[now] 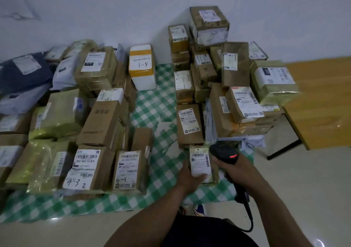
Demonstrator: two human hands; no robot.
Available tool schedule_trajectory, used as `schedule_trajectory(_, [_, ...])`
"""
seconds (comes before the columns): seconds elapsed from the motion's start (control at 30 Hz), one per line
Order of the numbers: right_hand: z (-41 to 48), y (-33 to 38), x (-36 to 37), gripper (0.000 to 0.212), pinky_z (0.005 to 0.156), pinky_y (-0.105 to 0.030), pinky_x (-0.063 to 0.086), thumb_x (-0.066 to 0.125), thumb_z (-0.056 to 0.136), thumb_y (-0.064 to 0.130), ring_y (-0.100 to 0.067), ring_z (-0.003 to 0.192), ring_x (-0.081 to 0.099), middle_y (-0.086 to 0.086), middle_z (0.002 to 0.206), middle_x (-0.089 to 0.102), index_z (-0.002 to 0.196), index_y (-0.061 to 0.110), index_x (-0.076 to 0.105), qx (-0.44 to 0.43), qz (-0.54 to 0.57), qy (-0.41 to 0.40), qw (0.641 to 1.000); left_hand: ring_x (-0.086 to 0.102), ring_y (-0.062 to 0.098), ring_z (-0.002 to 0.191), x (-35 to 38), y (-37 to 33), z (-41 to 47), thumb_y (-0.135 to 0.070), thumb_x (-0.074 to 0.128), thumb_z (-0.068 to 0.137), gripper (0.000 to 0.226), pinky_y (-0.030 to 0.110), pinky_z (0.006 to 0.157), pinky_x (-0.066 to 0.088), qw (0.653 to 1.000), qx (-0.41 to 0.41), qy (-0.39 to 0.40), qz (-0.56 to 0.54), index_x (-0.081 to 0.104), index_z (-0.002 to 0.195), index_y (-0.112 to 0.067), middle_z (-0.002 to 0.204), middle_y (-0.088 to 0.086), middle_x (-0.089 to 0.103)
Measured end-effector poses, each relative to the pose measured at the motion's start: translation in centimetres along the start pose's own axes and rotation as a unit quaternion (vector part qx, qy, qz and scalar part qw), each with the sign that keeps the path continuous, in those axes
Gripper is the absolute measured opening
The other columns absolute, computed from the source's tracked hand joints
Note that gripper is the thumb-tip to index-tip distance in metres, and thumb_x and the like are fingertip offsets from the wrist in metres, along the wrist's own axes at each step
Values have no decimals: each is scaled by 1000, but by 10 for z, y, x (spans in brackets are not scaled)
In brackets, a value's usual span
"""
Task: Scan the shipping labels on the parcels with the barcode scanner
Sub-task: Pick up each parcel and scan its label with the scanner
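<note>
My left hand (190,178) grips a small taped parcel (202,164) from its lower left, thumb across the bottom of its white shipping label (201,162). My right hand (230,167) holds a black barcode scanner (224,151) by its handle, just right of the parcel. The scanner head sits beside the label's top right corner and a red light glows on it. Its black cable (248,214) trails down toward my body. Both hands are low in the middle of the view, above the checked cloth.
Several labelled parcels are piled left (85,168) and right (245,104) on a green-and-white checked cloth (155,102) on the floor. A white foam box marked 1-9 (141,66) stands at the back. A low wooden table (321,102) lies at right, walls behind.
</note>
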State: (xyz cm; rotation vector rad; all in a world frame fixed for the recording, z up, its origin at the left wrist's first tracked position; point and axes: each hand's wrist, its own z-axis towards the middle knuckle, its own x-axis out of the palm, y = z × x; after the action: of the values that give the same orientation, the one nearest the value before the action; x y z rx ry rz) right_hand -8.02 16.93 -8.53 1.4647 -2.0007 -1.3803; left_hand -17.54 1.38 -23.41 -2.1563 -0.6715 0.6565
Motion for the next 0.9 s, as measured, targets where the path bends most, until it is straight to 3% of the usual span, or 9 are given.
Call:
schedule_trajectory(0.1, [1,-7,-2,19,50,-21,48,81,90,28,-3,46,55,5,62,64,106,20,73,15,11,0,1000,58,2,117,3,-5,-19,-2,86,80,105,13,84,54,998,8,37,-53,12,149,-31,135,-6,54])
schedule_trajectory(0.23, [5,-10,1,17,59,-26,56,80,91,28,-12,62,62,-4,84,73,105,27,71,16,12,5,1000,63,14,120,6,0,-18,8,80,82,90,23,84,58,992,-1,48,-114,26,145,-25,134,1,60])
schedule_trajectory(0.37, [9,-15,9,22,55,-22,54,79,92,28,-20,74,70,4,98,73,109,31,66,38,25,16,999,64,16,120,-4,-2,-23,2,78,85,81,23,81,58,986,-22,63,-153,35,149,-20,132,1,63])
schedule_trajectory(0.47, [10,-20,20,23,53,-20,52,79,92,25,-16,70,69,-3,98,73,112,25,67,46,39,44,997,70,23,112,-13,3,-33,8,71,89,74,34,80,61,972,-39,59,-222,43,147,-29,131,6,67])
schedule_trajectory(0.57, [8,-12,24,25,53,-21,50,80,91,30,-8,58,66,-3,83,72,110,19,68,12,0,44,999,67,22,121,-19,-2,-45,-13,86,79,83,42,93,59,969,-6,57,-241,46,146,-41,144,2,60])
schedule_trajectory(0.67, [6,8,20,22,57,-26,56,79,91,34,-12,62,70,-7,78,75,105,19,71,-29,-26,18,999,63,13,126,-26,-16,-53,-44,87,75,90,37,101,56,975,40,24,-216,35,148,-54,150,-5,55])
schedule_trajectory(0.77, [1,32,16,17,50,-14,48,78,92,33,-4,57,66,2,69,74,104,24,70,-77,-3,12,997,59,9,130,-38,-37,-56,-59,83,74,86,37,107,52,981,63,3,-183,30,141,-70,144,-11,61])
schedule_trajectory(0.83, [-2,47,14,12,50,-12,47,77,93,30,-1,55,64,7,66,73,102,25,71,-99,30,22,994,60,7,129,-47,-51,-57,-59,80,79,77,39,109,50,983,81,-8,-163,32,138,-73,139,-16,64])
schedule_trajectory(0.9, [-2,57,14,13,51,-12,49,76,93,27,1,56,64,13,70,74,104,30,69,-110,53,31,992,61,4,125,-59,-61,-57,-44,78,87,74,38,108,51,984,92,-26,-150,32,137,-72,136,-15,65])
